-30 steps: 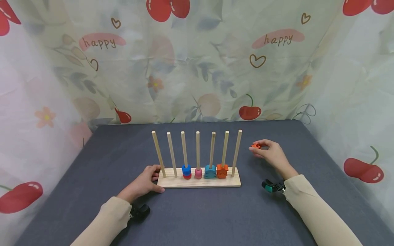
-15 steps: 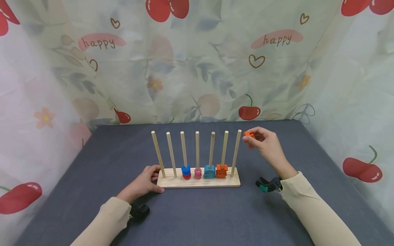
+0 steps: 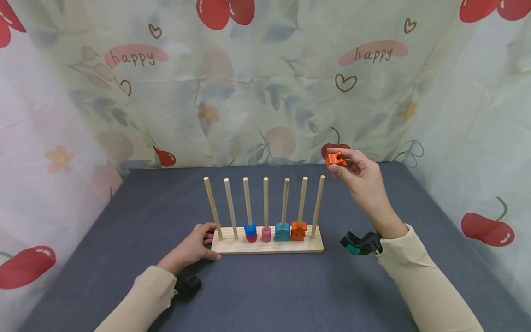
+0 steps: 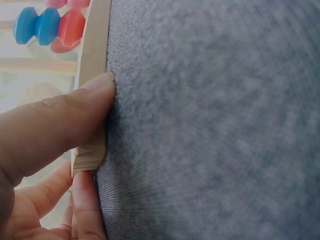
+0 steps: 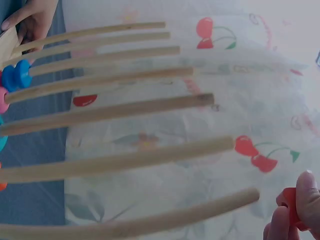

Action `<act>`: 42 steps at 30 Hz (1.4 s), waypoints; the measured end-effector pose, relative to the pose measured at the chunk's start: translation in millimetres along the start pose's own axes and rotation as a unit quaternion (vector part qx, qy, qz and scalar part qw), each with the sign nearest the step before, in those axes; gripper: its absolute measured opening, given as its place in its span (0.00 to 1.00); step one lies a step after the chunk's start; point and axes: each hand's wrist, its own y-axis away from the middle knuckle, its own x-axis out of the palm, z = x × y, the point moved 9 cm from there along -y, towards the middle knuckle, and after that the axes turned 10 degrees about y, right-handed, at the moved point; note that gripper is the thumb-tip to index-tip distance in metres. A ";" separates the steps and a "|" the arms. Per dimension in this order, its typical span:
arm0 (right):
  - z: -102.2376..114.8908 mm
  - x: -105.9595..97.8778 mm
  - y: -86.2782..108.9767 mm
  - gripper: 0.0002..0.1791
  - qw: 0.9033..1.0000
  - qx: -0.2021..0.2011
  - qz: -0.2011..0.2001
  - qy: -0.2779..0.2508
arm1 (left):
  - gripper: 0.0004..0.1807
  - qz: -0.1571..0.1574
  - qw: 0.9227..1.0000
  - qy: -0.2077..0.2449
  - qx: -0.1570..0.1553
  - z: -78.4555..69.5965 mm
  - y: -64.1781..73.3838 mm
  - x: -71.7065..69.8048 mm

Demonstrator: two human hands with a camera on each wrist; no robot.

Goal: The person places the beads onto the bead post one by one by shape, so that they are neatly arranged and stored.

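A wooden peg stand (image 3: 269, 249) with several upright pegs stands on the table. My left hand (image 3: 192, 244) grips its left end; in the left wrist view the thumb (image 4: 75, 112) lies along the front edge and fingers touch the end. My right hand (image 3: 365, 182) pinches an orange bead (image 3: 333, 159) with a hole, raised above and slightly right of the tip of the rightmost peg (image 3: 318, 198). That peg and the two leftmost are bare. Blue beads (image 3: 250, 228) over a red bead (image 3: 251, 239), a pink bead (image 3: 266, 234), teal beads (image 3: 283, 232) and orange beads (image 3: 298, 231) sit on the others.
A dark grey cloth (image 3: 265, 295) covers the table. Behind and at both sides hangs a printed curtain (image 3: 265, 83) with cherries and leaves. A black strap device (image 3: 361, 243) is on the right wrist, and another (image 3: 188, 287) on the left.
My right hand has lifted the orange bead upward and a little left, from beside the rightmost peg to above its tip. The left hand and the stand have stayed in place.
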 end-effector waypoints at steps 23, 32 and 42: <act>12.6 37.5 2.5 0.21 0.998 0.012 0.042 -0.039 | 0.47 -0.001 1.000 0.004 -0.006 0.5 0.9 0.7; -4.0 47.0 2.3 0.21 0.994 0.069 0.071 -0.043 | 0.46 0.000 1.000 0.001 -0.004 0.4 0.5 0.4; -22.3 56.5 7.1 0.23 0.987 0.114 0.118 0.002 | 0.47 -0.001 1.000 0.003 -0.009 0.0 0.5 0.2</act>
